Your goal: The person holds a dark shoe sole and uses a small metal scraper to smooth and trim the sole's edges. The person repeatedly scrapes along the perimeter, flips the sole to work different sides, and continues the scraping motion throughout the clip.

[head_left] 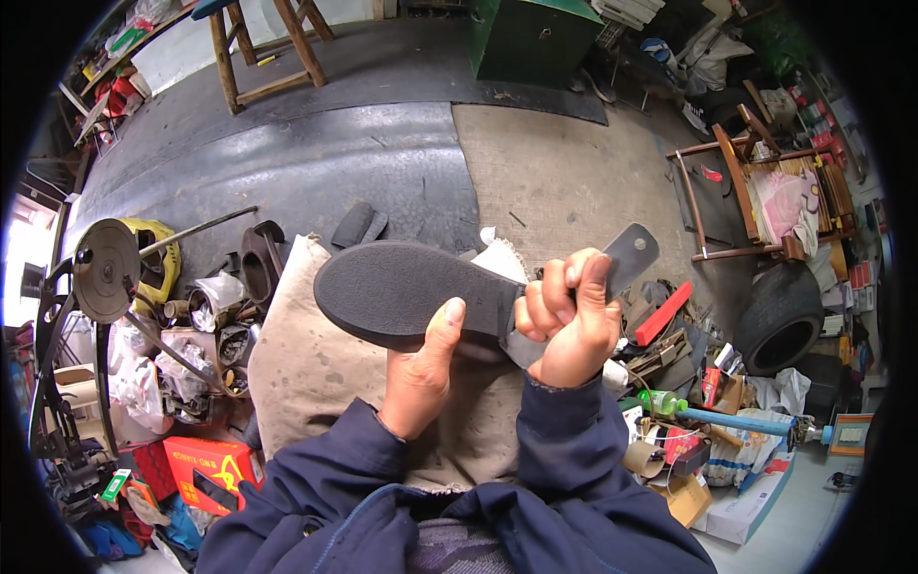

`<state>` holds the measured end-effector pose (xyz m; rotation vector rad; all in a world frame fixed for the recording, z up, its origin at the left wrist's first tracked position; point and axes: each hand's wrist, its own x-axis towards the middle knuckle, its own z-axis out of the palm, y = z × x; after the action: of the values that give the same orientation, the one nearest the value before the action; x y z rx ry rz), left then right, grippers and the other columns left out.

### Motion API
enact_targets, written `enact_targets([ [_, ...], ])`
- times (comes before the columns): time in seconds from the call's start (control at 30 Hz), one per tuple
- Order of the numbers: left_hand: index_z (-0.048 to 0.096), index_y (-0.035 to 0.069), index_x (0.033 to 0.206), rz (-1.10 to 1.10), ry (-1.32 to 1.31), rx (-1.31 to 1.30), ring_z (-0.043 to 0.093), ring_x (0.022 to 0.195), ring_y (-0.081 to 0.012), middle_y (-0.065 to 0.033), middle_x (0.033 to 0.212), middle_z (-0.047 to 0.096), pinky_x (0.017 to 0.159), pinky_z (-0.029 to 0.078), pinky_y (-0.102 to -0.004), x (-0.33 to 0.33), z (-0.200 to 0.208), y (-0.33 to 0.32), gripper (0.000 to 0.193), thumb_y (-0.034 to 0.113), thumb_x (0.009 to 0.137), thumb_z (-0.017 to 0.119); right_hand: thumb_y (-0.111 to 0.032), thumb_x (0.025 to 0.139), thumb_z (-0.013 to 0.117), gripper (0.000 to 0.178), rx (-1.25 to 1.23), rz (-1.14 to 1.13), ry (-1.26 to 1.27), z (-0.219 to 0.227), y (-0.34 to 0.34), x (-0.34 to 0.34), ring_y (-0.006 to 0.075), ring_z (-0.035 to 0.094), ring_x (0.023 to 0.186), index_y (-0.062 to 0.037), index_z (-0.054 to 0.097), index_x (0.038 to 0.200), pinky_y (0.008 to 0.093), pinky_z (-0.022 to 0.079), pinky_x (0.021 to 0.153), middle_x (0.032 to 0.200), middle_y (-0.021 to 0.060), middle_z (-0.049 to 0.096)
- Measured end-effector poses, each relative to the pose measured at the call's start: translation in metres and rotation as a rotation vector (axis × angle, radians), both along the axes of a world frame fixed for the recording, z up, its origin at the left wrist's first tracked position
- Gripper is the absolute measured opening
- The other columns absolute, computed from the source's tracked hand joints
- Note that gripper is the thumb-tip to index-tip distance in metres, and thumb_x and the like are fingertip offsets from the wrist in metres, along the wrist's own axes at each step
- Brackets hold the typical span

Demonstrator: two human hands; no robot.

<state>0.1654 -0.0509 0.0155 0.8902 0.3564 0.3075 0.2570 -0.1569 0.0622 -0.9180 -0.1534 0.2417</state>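
A shoe [406,292] lies sole up over my lap, its black textured sole facing me and its toe pointing left. My left hand [421,378] grips it at the waist from the near side, thumb laid over the sole's edge. In my closed right hand [577,320] is a flat grey metal blade, like a cobbler's knife [633,256]. Its rounded end with a small hole sticks out above the fist, and its wider lower end shows beside the shoe's heel. Whether that edge touches the heel is hidden by my fingers. A stained beige apron [306,383] covers my lap.
At the left stands a black machine with a round wheel [106,271]. A red box [212,474] sits below it. Dark rubber pieces [354,225] lie beyond my knees. To the right are a tyre [779,320], a wooden chair [755,191] and scattered scraps. A green cabinet [531,43] stands ahead.
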Motion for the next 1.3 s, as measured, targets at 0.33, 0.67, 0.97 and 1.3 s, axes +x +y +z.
enact_targets([
  [0.33, 0.057, 0.003, 0.129, -0.006, 0.036, 0.023, 0.062, 0.111, -0.0194, -0.0081, 0.121, 0.063, 0.098, 0.050, -0.0349, -0.003, -0.006, 0.001, 0.032, 0.019, 0.101, 0.061, -0.043, 0.109, 0.043, 0.036, 0.298, -0.163, 0.169, -0.005, -0.012, 0.020, 0.0069, 0.022, 0.045, -0.0134, 0.046, 0.089, 0.0257, 0.024, 0.042, 0.060, -0.0052, 0.029],
  [0.67, 0.054, 0.004, 0.132, 0.002, 0.007, 0.039, 0.060, 0.116, -0.0190, -0.0077, 0.126, 0.061, 0.100, 0.049, -0.0347, -0.003, -0.003, 0.000, 0.035, 0.020, 0.102, 0.061, -0.038, 0.109, 0.043, 0.033, 0.299, -0.086, 0.250, 0.004, -0.022, 0.030, 0.0072, 0.026, 0.047, -0.0115, 0.051, 0.092, 0.0260, 0.029, 0.044, 0.062, -0.0047, 0.032],
  [0.97, 0.061, 0.008, 0.123, -0.003, 0.104, -0.280, 0.071, 0.086, -0.0177, -0.0051, 0.106, 0.071, 0.069, 0.059, -0.0305, 0.003, 0.012, 0.009, 0.033, 0.031, 0.099, 0.067, -0.010, 0.085, 0.080, 0.043, -1.097, 0.392, -0.466, 0.052, -0.040, -0.003, 0.0073, 0.040, 0.057, -0.0015, 0.066, 0.124, 0.0265, 0.036, 0.054, 0.062, -0.0036, 0.043],
  [1.3, 0.060, 0.009, 0.124, -0.005, 0.071, -0.226, 0.070, 0.092, -0.0168, -0.0057, 0.110, 0.070, 0.071, 0.059, -0.0310, -0.003, 0.009, 0.012, 0.034, 0.031, 0.099, 0.067, -0.010, 0.084, 0.076, 0.019, -1.285, 0.247, -0.789, 0.048, -0.025, -0.008, 0.0161, 0.055, 0.055, -0.0016, 0.069, 0.100, 0.0301, 0.046, 0.056, 0.061, 0.0094, 0.058],
])
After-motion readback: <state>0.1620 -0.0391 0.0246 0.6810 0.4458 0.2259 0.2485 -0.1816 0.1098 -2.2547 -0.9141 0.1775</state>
